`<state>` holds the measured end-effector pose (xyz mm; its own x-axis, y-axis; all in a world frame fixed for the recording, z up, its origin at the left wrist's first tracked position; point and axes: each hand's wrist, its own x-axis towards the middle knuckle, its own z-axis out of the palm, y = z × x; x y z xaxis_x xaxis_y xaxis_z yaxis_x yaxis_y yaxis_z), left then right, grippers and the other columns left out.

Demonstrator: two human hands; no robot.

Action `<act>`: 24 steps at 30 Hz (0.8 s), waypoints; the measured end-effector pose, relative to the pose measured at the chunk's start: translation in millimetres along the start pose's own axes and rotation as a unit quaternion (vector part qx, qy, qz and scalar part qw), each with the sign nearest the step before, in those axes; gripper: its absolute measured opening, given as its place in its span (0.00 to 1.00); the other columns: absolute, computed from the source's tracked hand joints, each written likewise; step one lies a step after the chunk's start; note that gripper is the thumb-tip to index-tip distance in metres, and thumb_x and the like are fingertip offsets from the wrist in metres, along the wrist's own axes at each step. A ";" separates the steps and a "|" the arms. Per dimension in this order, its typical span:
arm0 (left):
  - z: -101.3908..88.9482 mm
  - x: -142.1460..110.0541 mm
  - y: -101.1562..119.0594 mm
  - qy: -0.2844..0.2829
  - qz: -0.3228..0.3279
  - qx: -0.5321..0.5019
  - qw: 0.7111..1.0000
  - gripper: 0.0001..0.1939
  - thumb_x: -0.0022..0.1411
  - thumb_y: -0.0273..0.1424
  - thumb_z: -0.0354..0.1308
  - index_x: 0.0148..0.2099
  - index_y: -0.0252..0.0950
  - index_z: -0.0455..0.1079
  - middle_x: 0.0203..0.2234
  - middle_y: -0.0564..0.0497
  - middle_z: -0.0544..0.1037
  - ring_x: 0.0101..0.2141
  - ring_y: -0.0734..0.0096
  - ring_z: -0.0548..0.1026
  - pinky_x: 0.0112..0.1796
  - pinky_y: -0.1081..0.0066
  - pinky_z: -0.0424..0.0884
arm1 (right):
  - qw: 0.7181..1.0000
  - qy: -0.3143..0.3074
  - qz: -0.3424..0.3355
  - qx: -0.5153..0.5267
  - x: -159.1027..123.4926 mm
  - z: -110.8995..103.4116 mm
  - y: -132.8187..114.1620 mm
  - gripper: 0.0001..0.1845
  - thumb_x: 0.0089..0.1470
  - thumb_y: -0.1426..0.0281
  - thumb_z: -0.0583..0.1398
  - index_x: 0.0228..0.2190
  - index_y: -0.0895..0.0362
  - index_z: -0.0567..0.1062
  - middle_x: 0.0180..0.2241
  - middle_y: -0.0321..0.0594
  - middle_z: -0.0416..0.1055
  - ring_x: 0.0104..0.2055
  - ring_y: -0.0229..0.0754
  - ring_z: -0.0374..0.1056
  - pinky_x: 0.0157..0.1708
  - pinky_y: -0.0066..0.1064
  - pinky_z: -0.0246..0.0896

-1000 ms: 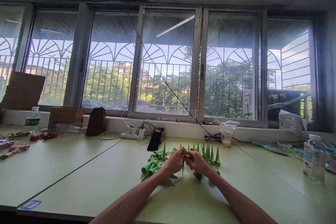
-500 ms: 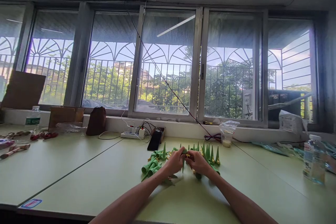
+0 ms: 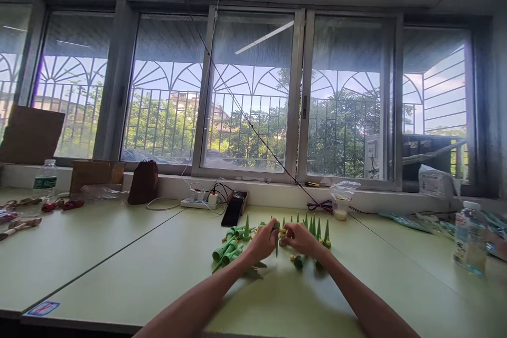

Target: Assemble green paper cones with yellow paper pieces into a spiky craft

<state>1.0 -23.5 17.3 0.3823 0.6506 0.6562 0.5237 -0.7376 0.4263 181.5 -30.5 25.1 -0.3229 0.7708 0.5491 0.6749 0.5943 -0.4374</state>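
My left hand [image 3: 262, 243] is closed around a green cone [image 3: 277, 246], held point down above the table. Close beside it, my right hand [image 3: 301, 239] pinches a small yellow piece [image 3: 282, 232] at the cone's upper end. Whether the piece sits in the cone or only touches it, I cannot tell. To the left of my hands lies a pile of green cones [image 3: 226, 254], some with yellow bits among them. One green cone [image 3: 247, 229] stands upright there. Several more upright cones [image 3: 326, 234] with yellow bits at their bases stand behind and right of my right hand.
Behind the cones are a phone [image 3: 233, 212], a power strip [image 3: 194, 203] and a bagged cup [image 3: 341, 205]. A water bottle [image 3: 470, 237] stands at the right, another bottle [image 3: 45, 179] at the far left. A dark brown pouch [image 3: 143, 183] rests by the sill.
My right hand has tilted and shifted slightly at the yellow piece, its wrist a little further right. The left hand keeps its hold on the cone. The view has moved slightly.
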 end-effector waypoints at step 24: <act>5.0 -3.7 0.4 -0.010 0.022 0.041 0.999 0.09 0.63 0.31 0.47 0.42 0.38 0.67 0.21 0.54 0.70 0.21 0.73 0.63 0.25 0.75 0.52 | 0.984 -0.158 0.032 -0.071 -4.7 1.9 8.8 0.01 0.37 0.76 0.64 0.19 0.59 0.76 0.16 0.31 0.67 0.19 0.31 0.59 0.20 0.22 0.49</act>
<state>3.6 -25.3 11.9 0.4208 0.6227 0.6597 0.5663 -0.7484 0.3452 187.7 -28.5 17.4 -0.4525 0.8514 0.2653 0.7792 0.5221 -0.3467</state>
